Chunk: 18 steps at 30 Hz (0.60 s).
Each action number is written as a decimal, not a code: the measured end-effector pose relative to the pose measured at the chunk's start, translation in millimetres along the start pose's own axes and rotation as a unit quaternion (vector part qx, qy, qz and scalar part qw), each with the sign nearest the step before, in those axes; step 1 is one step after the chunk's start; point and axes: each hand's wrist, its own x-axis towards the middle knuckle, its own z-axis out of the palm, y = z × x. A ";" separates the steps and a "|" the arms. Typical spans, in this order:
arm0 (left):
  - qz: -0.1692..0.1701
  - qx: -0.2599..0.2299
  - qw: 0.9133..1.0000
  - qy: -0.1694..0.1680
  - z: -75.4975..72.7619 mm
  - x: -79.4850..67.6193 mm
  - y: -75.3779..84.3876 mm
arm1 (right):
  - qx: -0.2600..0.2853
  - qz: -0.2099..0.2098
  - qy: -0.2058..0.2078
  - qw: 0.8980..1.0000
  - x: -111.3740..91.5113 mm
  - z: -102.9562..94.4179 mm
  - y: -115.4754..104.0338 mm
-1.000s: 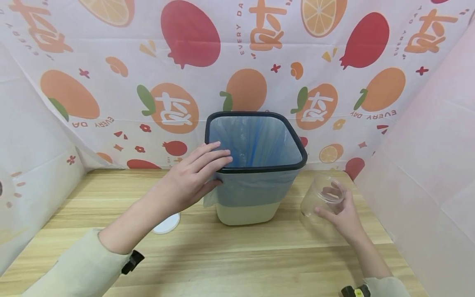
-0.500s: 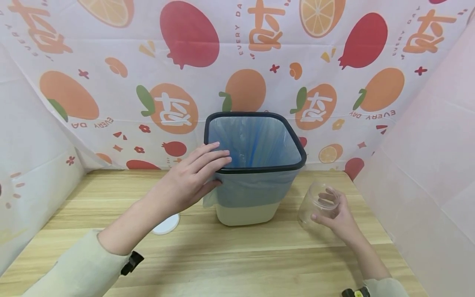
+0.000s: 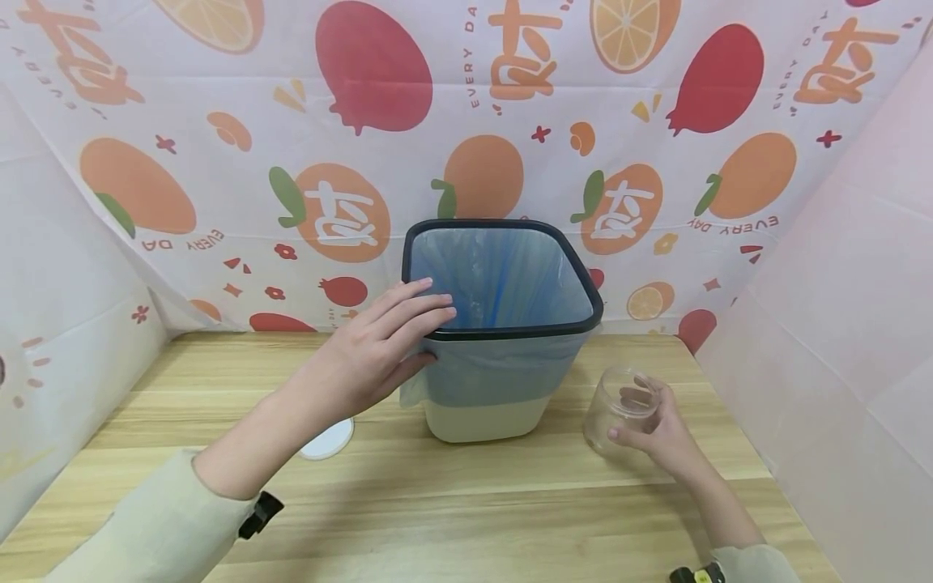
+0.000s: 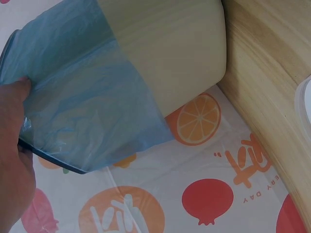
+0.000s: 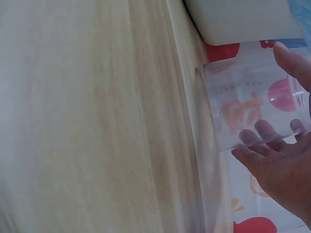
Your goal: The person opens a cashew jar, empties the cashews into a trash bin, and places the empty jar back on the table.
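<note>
A cream trash bin (image 3: 484,425) with a black rim and a translucent blue liner (image 3: 510,368) stands at the table's middle. My left hand (image 3: 375,344) grips its left front corner, fingers over the rim and thumb outside. In the left wrist view the thumb (image 4: 19,90) presses the liner folded down outside. To the bin's right, my right hand (image 3: 659,429) holds a clear, lidless plastic jar (image 3: 603,417) near its mouth, thumb on the near side, fingers behind. The jar (image 5: 238,102) has its base right at the tabletop in the right wrist view.
A round white lid (image 3: 330,441) lies on the wooden table (image 3: 466,518), left of the bin and partly behind my left forearm. A fruit-print cloth (image 3: 350,65) hangs close behind the bin, and pale cloth walls (image 3: 853,324) flank the table.
My right hand has moved the jar down and slightly left onto the table, and it now stands more upright. My left hand and the bin have stayed in place.
</note>
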 end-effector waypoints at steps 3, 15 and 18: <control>-0.001 0.000 1.000 -0.001 0.2 0.2 0.2 | 0.003 0.006 -0.004 1.000 -1.3 -0.2 1.0; -0.002 -0.005 1.000 0.000 -0.2 0.4 -2.1 | 0.007 0.018 -0.040 0.999 -1.1 -3.3 4.8; -0.010 -0.015 1.000 -0.009 -2.3 -1.3 -3.1 | 0.010 0.011 -0.058 0.998 1.1 -6.2 2.3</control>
